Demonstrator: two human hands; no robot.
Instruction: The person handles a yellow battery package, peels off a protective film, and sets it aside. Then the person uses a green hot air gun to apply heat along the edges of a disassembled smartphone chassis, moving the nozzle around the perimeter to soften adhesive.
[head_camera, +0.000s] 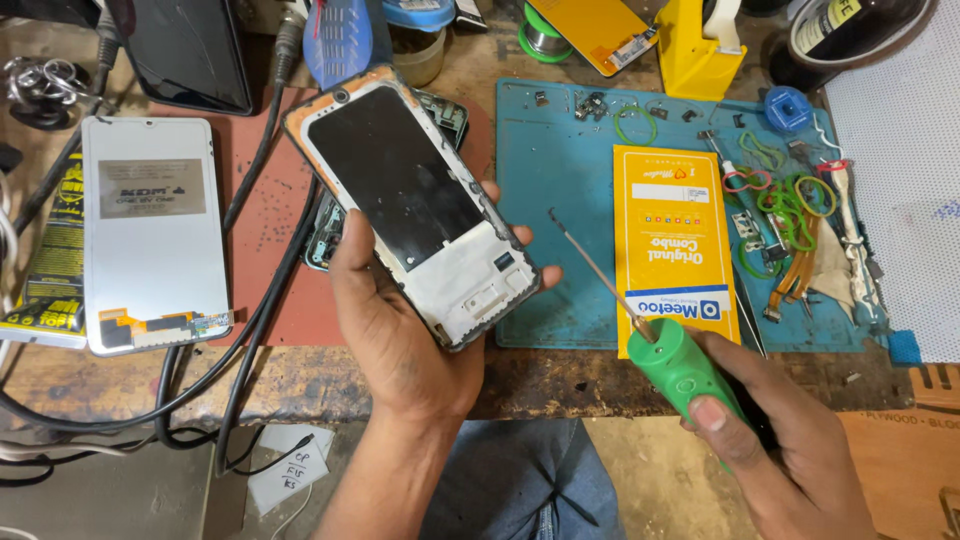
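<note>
Right hand (790, 450): nearest the lens, lower right, fingers wrapped tight round green plastic-handled screwdriver (672, 355); thin metal shaft slanting up and left over the bench edge, tip free above blue work mat (560, 190).

Left hand (390, 320): centre, palm up, fingers and thumb clamped on the long edges of opened smartphone frame with black panel and white lower section (415, 205); frame tilted, lifted clear of the bench, top end pointing up-left.

Yellow rectangular printed packet (672, 240): flat on blue work mat, just right of the screwdriver shaft.

Coloured rubber bands and small metal parts (790, 200): scattered on the mat's right side.

Silver-backed phone display panel (152, 230): flat at left, beside black cables (265, 300).

Yellow tape dispenser (695, 50): upright at far edge, behind the mat.

Dark phone (190, 50): far left corner, partly out of frame.
</note>
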